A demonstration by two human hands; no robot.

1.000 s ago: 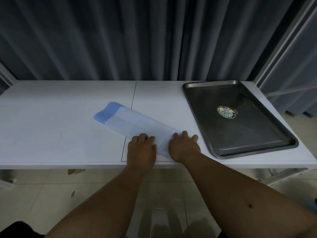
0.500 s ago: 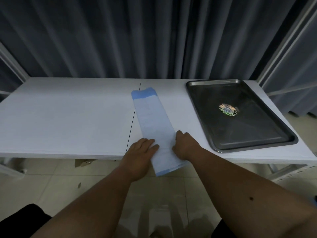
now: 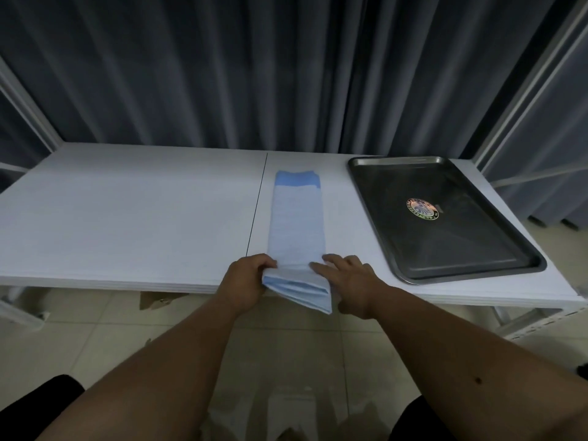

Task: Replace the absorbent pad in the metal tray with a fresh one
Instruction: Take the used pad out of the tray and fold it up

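A folded absorbent pad (image 3: 297,224), pale white with blue ends, lies lengthwise on the white table (image 3: 133,218), pointing straight away from me. Its near end hangs over the table's front edge. My left hand (image 3: 246,280) grips that near end at its left side, fingers curled around the edge. My right hand (image 3: 348,275) lies flat with fingers spread on the pad's near right corner. The metal tray (image 3: 471,246) sits on the right part of the table with nothing in it except a round sticker (image 3: 422,209) on its floor.
Dark grey curtains (image 3: 254,74) hang behind the table. A seam (image 3: 257,202) runs across the tabletop just left of the pad. White frame posts (image 3: 521,90) stand at the right. Tiled floor shows below the table's front edge.
The pad has swung from a diagonal lie to straight, parallel with the tray's long side. Its near end slid over the front edge, and my left hand has closed on it.
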